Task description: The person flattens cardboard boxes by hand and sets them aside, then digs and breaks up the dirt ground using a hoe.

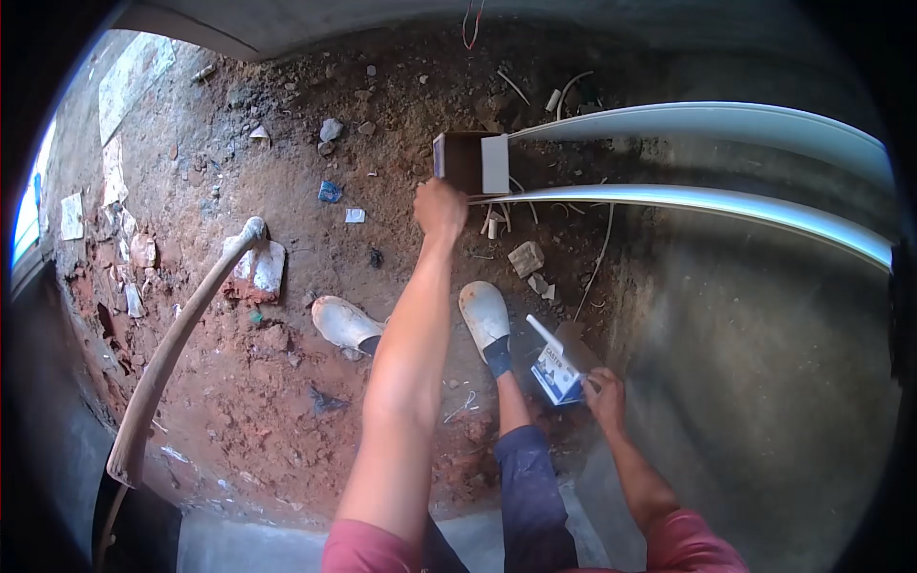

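My left hand [441, 210] reaches forward with its fingers closed on the near edge of an open cardboard box [464, 164]. That box is brown inside and has a white flap turned out on the right. Lower on the right, my right hand [606, 395] grips the corner of a second carton [559, 371], white and blue with printed lettering. Its lid flaps stand raised. Whether anything lies inside either box cannot be made out.
Two long white strips [707, 198] stretch from near the far box to the right. A wooden tool handle [181, 353] leans at left. Stones [330, 130], a broken block [526, 259], white pipe offcuts [553, 99] and wrappers [330, 191] litter the dirt floor. My white shoes [484, 313] stand between.
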Motion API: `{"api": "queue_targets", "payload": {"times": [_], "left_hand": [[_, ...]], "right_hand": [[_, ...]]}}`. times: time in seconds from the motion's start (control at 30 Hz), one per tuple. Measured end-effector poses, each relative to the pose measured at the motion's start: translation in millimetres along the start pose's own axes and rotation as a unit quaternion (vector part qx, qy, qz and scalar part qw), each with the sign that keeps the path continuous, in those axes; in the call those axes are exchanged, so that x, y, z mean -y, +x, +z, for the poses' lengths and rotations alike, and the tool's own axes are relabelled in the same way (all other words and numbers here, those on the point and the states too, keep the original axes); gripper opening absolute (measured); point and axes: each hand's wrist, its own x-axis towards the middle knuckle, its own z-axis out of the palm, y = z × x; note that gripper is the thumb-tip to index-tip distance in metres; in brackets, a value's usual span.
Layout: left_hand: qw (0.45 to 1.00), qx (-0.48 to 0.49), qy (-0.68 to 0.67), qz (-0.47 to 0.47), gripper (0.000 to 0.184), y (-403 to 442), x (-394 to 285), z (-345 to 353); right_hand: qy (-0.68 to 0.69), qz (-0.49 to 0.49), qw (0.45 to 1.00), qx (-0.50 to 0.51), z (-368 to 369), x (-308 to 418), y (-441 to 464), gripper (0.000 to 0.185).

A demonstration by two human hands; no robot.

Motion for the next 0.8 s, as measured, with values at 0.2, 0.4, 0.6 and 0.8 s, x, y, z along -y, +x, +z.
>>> {"api": "queue_targets", "payload": {"times": [0.2,0.4,0.6,0.8], "left_hand": [[0.986,-0.153,-0.025,-0.054,0.036,-83.5,104.1,-35.7],[0.975,-0.146,0.052,-0.160,0.047,-173.6,166.6,-94.3],[0.984,-0.014,0.092,-0.152,0.048,-184.1,171.6,-75.9],[0.986,0.069,0.040,-0.148,0.044,-162.3,185.8,-60.5]], "right_hand": [[0.042,-0.034,0.997,-0.048,7.2,48.2,-6.8,0.012],[0.070,-0.149,0.986,-0.032,45.1,144.1,28.3,0.011],[0.123,-0.227,0.965,-0.038,69.7,213.9,42.5,0.010],[0.179,-0.258,0.947,-0.072,77.2,206.3,35.4,0.014]]}}
